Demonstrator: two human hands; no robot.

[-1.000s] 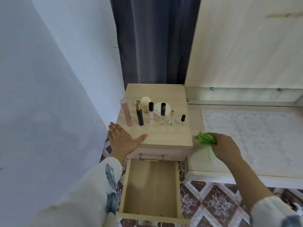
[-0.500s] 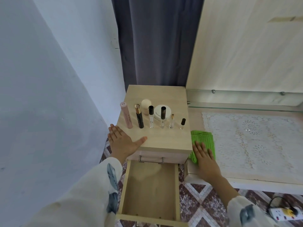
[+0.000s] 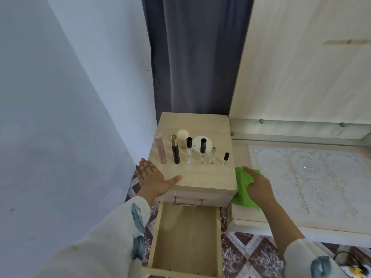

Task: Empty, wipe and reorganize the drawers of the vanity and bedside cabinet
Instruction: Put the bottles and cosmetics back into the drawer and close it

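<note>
The wooden bedside cabinet stands in the corner with its lower drawer pulled out; nothing lies inside it. The upper drawer with a metal handle is closed. Several cosmetics stand in a row on the cabinet top: a pink tube, a black-and-gold tube, small spray vials and a white jar. My left hand rests flat on the cabinet's front left corner. My right hand grips a bunched green cloth on the vanity top's left edge.
A white lace mat covers much of the vanity top, with a glass shelf behind it. A dark curtain hangs behind the cabinet. A pale wall is close on the left. The floor is patterned tile.
The green cloth lay flat under my right palm half a second ago; now my right hand has bunched it up. My left hand has stayed on the cabinet top.
</note>
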